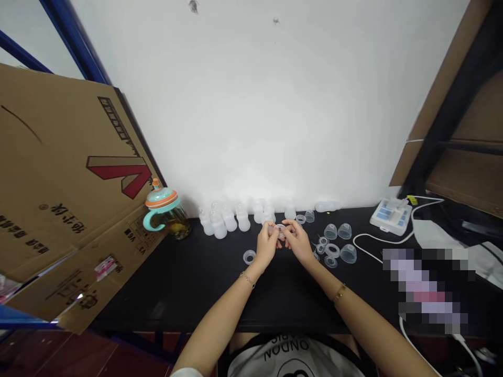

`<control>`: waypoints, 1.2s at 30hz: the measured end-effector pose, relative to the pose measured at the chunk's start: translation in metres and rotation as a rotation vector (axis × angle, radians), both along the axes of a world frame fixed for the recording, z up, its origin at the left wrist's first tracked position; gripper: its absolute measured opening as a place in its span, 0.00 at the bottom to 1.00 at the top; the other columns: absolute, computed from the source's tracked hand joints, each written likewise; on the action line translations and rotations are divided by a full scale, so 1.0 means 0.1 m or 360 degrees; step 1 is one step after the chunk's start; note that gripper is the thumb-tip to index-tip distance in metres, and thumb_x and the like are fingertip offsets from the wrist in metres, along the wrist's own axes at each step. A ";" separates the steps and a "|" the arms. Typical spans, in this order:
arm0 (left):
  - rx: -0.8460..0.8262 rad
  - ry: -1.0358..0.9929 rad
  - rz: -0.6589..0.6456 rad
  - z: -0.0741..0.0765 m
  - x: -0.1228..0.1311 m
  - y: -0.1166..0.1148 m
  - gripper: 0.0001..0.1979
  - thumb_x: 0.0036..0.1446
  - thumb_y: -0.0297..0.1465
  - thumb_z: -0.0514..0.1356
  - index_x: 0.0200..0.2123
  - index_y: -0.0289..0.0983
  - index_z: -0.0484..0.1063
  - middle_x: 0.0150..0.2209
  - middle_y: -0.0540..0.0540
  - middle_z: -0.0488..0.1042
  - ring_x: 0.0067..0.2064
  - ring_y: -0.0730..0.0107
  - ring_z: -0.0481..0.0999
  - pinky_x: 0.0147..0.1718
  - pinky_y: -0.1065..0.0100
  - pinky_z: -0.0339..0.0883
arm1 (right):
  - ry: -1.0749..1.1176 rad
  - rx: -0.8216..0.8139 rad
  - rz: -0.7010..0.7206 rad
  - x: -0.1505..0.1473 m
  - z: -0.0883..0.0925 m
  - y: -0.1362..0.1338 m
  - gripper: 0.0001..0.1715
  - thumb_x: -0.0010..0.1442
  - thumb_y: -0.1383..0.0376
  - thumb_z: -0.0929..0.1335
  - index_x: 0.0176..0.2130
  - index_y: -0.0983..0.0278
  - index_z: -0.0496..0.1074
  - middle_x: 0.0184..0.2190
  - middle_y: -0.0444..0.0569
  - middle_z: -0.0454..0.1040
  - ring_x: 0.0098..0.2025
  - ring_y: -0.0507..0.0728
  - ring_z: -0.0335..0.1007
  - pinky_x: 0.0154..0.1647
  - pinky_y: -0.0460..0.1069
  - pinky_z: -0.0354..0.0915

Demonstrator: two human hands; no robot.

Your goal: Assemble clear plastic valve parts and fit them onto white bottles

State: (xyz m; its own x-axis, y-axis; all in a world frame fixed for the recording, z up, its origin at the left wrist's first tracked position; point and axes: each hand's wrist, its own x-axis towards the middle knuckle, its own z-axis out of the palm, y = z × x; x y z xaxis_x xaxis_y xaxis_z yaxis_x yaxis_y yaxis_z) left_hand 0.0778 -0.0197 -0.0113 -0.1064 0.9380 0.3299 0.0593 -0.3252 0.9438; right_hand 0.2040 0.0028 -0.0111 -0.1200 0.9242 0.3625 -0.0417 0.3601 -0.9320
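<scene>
A: Where are the two hands?
B: Near the middle of the frame, over the black table (176, 296). The left hand (267, 243) and the right hand (297, 243) are close together.
A: Are they open?
B: No, the fingers are bent in. Both hands pinch a small clear piece (280, 229) between them, one on each side. The fingers hide some of it, so I can't tell its whole shape.
A: What is near the left hand?
B: A loose ring (249, 257) lies on the table, just left of that wrist. Farther up and left, white bottles (242, 219) stand in a bunch by the wall (251, 115).
A: And near the right hand?
B: Clear rings (332, 250) lie to its right, and clear domes (348, 254) sit just past them.
A: What else do you see?
B: A jug (167, 211) with a blue and orange lid is left of the bottles. A big brown box (51, 157) fills the left side. A white case (390, 215) is at the right.
</scene>
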 end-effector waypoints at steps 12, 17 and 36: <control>0.0021 0.0313 0.0114 -0.01 0.01 -0.01 0.18 0.64 0.48 0.56 0.44 0.40 0.70 0.26 0.52 0.75 0.21 0.73 0.73 0.21 0.73 0.64 | -0.0245 0.0188 -0.0248 0.06 0.07 -0.02 0.16 0.58 0.56 0.67 0.41 0.62 0.77 0.34 0.47 0.73 0.22 0.50 0.64 0.22 0.46 0.62; -0.0016 0.0268 0.0137 -0.03 0.01 0.00 0.18 0.63 0.48 0.56 0.44 0.39 0.69 0.26 0.51 0.75 0.20 0.73 0.72 0.21 0.73 0.62 | -0.0251 0.0137 -0.0242 0.05 0.05 -0.01 0.21 0.58 0.54 0.67 0.47 0.62 0.75 0.35 0.47 0.73 0.21 0.50 0.65 0.22 0.47 0.62; 0.0030 0.0246 0.0134 -0.02 0.00 0.00 0.18 0.64 0.47 0.56 0.47 0.40 0.71 0.23 0.54 0.73 0.20 0.72 0.72 0.22 0.72 0.63 | -0.0167 -0.0022 -0.0106 0.02 -0.01 0.02 0.22 0.58 0.53 0.66 0.46 0.62 0.75 0.31 0.47 0.76 0.19 0.50 0.65 0.15 0.45 0.60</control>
